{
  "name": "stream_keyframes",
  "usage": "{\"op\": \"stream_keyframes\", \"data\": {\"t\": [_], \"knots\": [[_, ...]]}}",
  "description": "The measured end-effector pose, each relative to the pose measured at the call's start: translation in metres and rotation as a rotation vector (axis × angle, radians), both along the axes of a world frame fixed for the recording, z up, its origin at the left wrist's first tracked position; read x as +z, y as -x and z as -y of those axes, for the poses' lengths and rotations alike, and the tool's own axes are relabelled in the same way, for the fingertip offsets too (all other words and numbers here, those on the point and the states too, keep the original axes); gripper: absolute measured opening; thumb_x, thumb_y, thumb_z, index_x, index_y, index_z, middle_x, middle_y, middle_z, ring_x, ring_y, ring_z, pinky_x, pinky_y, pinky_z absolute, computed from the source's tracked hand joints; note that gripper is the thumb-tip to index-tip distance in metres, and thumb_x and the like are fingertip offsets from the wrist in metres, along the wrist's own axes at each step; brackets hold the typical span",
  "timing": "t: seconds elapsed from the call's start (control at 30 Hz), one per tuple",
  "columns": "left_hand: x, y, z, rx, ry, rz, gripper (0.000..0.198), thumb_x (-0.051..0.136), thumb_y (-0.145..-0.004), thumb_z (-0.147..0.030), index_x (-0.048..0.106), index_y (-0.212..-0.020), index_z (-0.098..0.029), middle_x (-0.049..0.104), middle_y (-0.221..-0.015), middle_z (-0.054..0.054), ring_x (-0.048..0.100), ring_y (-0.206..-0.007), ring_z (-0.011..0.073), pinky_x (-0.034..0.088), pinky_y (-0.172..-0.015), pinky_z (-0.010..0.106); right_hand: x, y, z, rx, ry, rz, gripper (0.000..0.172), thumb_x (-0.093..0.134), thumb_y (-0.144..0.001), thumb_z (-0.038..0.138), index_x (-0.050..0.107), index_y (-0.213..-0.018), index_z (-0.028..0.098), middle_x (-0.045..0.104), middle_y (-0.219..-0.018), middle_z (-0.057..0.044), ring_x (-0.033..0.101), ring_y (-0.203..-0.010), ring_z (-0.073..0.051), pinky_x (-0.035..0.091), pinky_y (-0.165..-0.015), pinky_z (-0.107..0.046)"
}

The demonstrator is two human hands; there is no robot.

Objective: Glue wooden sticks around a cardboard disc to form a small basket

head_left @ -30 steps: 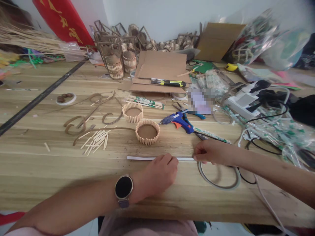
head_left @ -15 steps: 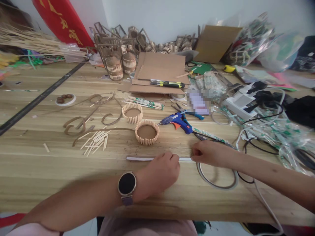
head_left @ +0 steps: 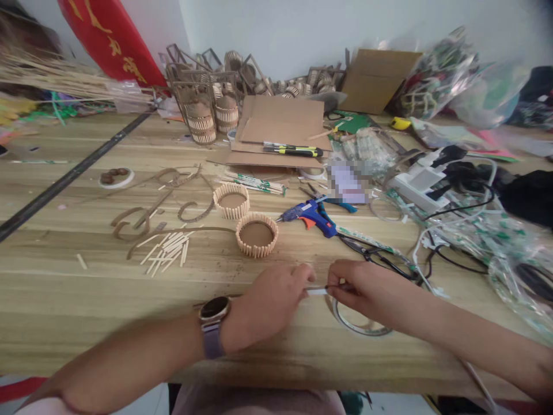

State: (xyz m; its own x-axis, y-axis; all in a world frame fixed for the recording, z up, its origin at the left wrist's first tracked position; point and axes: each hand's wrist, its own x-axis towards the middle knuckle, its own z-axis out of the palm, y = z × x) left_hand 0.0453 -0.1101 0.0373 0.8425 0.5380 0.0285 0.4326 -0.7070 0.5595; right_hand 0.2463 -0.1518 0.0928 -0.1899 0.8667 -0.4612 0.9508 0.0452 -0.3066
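Observation:
Between my hands runs a short stretch of white tape point(head_left: 317, 291). My left hand point(head_left: 276, 300), with a watch on its wrist, is closed on the tape near the table's front. A thin dark strip end shows beside the watch. My right hand point(head_left: 356, 288) pinches the tape's other end, fingertips curled together. Under the right hand lies a tape roll point(head_left: 365, 329), partly hidden by it. Beyond the hands stand two round stick-walled baskets point(head_left: 257, 245), with brown bases inside. A blue glue gun point(head_left: 313, 216) rests to their right, its nozzle close to the nearer basket.
Loose sticks point(head_left: 170, 251) and curled brown strips point(head_left: 129, 225) lie at left. Black scissors point(head_left: 380, 256) sit beyond my right forearm. Cutters point(head_left: 298, 150) lie on cardboard point(head_left: 280, 118). A power strip point(head_left: 419, 184) with cables and plastic wrappers crowds the right; finished lanterns point(head_left: 201, 121) stand behind.
My right hand has moved left and slightly nearer, closing toward the left hand. The tape roll has shifted left too. The white strip left of my left hand now shows dark.

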Motion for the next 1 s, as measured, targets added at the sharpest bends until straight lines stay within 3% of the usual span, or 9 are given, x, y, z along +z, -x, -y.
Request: {"op": "stream_keyframes", "data": {"t": [0.07, 0.2, 0.33, 0.43, 0.53, 0.67, 0.73, 0.87, 1.0], "knots": [[0.004, 0.019, -0.001, 0.055, 0.048, 0.001, 0.016, 0.052, -0.092, -0.012, 0.057, -0.106, -0.019, 0.069, -0.104, 0.004, 0.064, -0.098, 0.0197, 0.05, -0.087, 0.032, 0.002, -0.004, 0.004, -0.004, -0.037, 0.039, 0.017, 0.046, -0.087, 0.023, 0.057, -0.073, 0.022, 0.067, -0.075, -0.002, 0.059, -0.062, -0.016, 0.038, -0.056, -0.025], [0.012, 0.068, -0.003, 0.15, -0.009, -0.116, 0.022, 0.045, -0.094, -0.012, 0.061, -0.106, -0.019, 0.07, -0.108, 0.006, 0.063, -0.101, 0.0217, 0.05, -0.093, 0.036, 0.008, -0.021, 0.009, -0.063, -0.125, 0.023, 0.02, 0.043, -0.087, 0.028, 0.058, -0.075, 0.023, 0.068, -0.076, -0.003, 0.063, -0.066, -0.018, 0.042, -0.06, -0.026], [0.008, 0.114, -0.008, 0.213, -0.069, -0.135, 0.027, 0.039, -0.094, -0.018, 0.064, -0.104, -0.022, 0.072, -0.105, 0.004, 0.066, -0.096, 0.0206, 0.053, -0.088, 0.034, 0.012, -0.038, 0.01, -0.165, -0.116, 0.031, 0.023, 0.043, -0.086, 0.034, 0.061, -0.078, 0.023, 0.069, -0.072, -0.004, 0.063, -0.063, -0.019, 0.043, -0.059, -0.028], [0.008, 0.132, -0.016, 0.255, -0.144, -0.07, 0.028, 0.037, -0.094, -0.021, 0.065, -0.099, -0.021, 0.072, -0.096, 0.005, 0.067, -0.087, 0.0203, 0.054, -0.081, 0.033, 0.014, -0.044, 0.007, -0.201, -0.17, 0.018, 0.025, 0.043, -0.086, 0.036, 0.063, -0.079, 0.023, 0.067, -0.067, -0.004, 0.06, -0.058, -0.019, 0.042, -0.057, -0.029], [0.021, 0.133, -0.025, 0.29, -0.2, 0.021, 0.025, 0.039, -0.094, -0.023, 0.063, -0.091, -0.021, 0.07, -0.086, 0.003, 0.065, -0.082, 0.0193, 0.054, -0.076, 0.032, 0.018, -0.045, 0.0, -0.222, -0.273, -0.008, 0.026, 0.044, -0.085, 0.038, 0.065, -0.079, 0.023, 0.069, -0.071, -0.005, 0.06, -0.059, -0.019, 0.043, -0.058, -0.03], [0.042, 0.121, -0.038, 0.351, -0.268, 0.164, 0.021, 0.042, -0.095, -0.027, 0.062, -0.095, -0.02, 0.069, -0.095, 0.005, 0.065, -0.09, 0.0196, 0.052, -0.081, 0.033, 0.028, -0.045, -0.007, -0.226, -0.397, -0.026, 0.029, 0.045, -0.083, 0.046, 0.065, -0.079, 0.025, 0.069, -0.072, -0.005, 0.06, -0.058, -0.02, 0.043, -0.056, -0.031], [0.047, 0.114, -0.044, 0.332, -0.213, 0.182, 0.021, 0.045, -0.095, -0.031, 0.063, -0.097, -0.02, 0.07, -0.096, 0.004, 0.065, -0.087, 0.0184, 0.052, -0.075, 0.03, 0.033, -0.044, -0.01, -0.214, -0.438, -0.01, 0.03, 0.046, -0.083, 0.047, 0.065, -0.079, 0.025, 0.07, -0.073, -0.005, 0.061, -0.058, -0.02, 0.043, -0.056, -0.032], [0.045, 0.103, -0.054, 0.321, -0.186, 0.178, 0.023, 0.046, -0.097, -0.034, 0.065, -0.1, -0.02, 0.072, -0.095, 0.003, 0.066, -0.084, 0.0182, 0.053, -0.076, 0.031, 0.041, -0.037, -0.013, -0.183, -0.527, 0.014, 0.029, 0.045, -0.082, 0.047, 0.063, -0.075, 0.026, 0.068, -0.069, -0.005, 0.059, -0.054, -0.02, 0.041, -0.053, -0.032], [0.036, 0.105, -0.064, 0.319, -0.386, 0.169, 0.018, 0.046, -0.097, -0.026, 0.064, -0.099, -0.02, 0.07, -0.095, 0.004, 0.065, -0.09, 0.0195, 0.053, -0.082, 0.033, 0.044, -0.029, -0.017, -0.181, -0.546, 0.031, 0.027, 0.043, -0.081, 0.044, 0.062, -0.073, 0.025, 0.067, -0.066, -0.005, 0.059, -0.053, -0.021, 0.041, -0.052, -0.032]]}}
